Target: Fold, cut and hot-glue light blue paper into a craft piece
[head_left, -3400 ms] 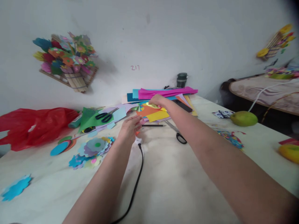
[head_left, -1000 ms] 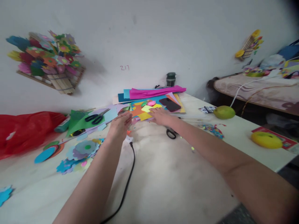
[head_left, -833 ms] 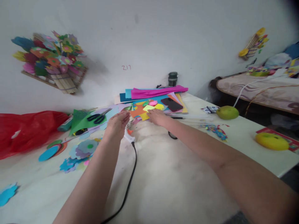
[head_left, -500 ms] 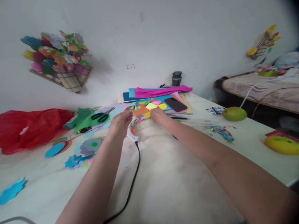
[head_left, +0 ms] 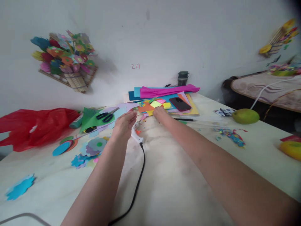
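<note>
Your hands are apart. Left hand [head_left: 124, 124]: fingers lightly curled, beside the white glue gun [head_left: 136, 135]; cannot tell whether they pinch anything. Right hand [head_left: 160, 113]: at the near edge of the paper pieces, its fingertips out of sight; grip cannot be told. The orange paper [head_left: 146, 108] lies between the hands, just beyond; the pale yellow piece [head_left: 155, 104] is just past your right fingers.

Black cord [head_left: 142, 169] runs from the gun toward you, between your forearms, and leaves view at the bottom edge. Phone [head_left: 180, 104] lies on sheets beyond and right of your right hand. A dark stick [head_left: 185, 119] lies right of that hand, partly covered by your forearm.

Left of your left hand: black-handled scissors [head_left: 105, 116] on green and pale paper; nearer you, stacked paper flowers [head_left: 94, 146], partly covered by your left forearm.

Farther out on the bench [head_left: 169, 188]: red plastic bag [head_left: 44, 128] at far left, contents unclear; paper scraps [head_left: 234, 137], blurred, and a green fruit [head_left: 245, 116] at right. A yellow fruit [head_left: 291, 150] is cut off at the right edge.
</note>
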The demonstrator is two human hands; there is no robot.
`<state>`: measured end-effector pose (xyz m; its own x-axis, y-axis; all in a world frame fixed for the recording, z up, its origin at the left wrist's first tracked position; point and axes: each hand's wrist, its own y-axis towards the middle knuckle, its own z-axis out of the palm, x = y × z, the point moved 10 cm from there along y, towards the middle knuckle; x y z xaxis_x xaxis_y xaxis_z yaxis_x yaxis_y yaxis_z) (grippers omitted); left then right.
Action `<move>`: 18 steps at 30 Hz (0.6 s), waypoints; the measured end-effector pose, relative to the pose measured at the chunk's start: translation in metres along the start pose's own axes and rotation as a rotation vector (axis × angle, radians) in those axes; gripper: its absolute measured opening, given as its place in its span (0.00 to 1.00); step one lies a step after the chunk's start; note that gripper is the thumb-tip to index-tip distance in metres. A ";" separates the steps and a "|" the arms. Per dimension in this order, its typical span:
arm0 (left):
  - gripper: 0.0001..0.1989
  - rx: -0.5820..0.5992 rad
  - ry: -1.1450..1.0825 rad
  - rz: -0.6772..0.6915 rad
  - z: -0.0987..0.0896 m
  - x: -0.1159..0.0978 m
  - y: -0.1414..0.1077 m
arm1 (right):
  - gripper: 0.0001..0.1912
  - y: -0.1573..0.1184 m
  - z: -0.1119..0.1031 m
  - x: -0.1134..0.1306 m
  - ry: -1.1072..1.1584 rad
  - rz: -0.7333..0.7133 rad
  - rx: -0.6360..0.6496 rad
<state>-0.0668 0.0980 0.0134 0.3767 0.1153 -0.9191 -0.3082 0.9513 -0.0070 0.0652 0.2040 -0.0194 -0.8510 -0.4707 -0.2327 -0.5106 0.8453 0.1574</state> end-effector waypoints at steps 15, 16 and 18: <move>0.08 -0.034 -0.008 -0.023 -0.006 -0.005 0.001 | 0.17 0.018 0.002 -0.009 0.024 0.124 0.021; 0.08 -0.033 -0.011 -0.020 -0.007 -0.005 0.001 | 0.17 0.014 -0.002 -0.006 0.052 0.120 0.010; 0.09 -0.023 -0.015 -0.017 -0.006 -0.005 0.003 | 0.19 0.002 -0.014 0.009 0.110 0.066 -0.055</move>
<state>-0.0749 0.0985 0.0155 0.3950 0.1040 -0.9128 -0.3217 0.9463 -0.0314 0.0550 0.1983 -0.0080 -0.8895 -0.4425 -0.1138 -0.4569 0.8614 0.2221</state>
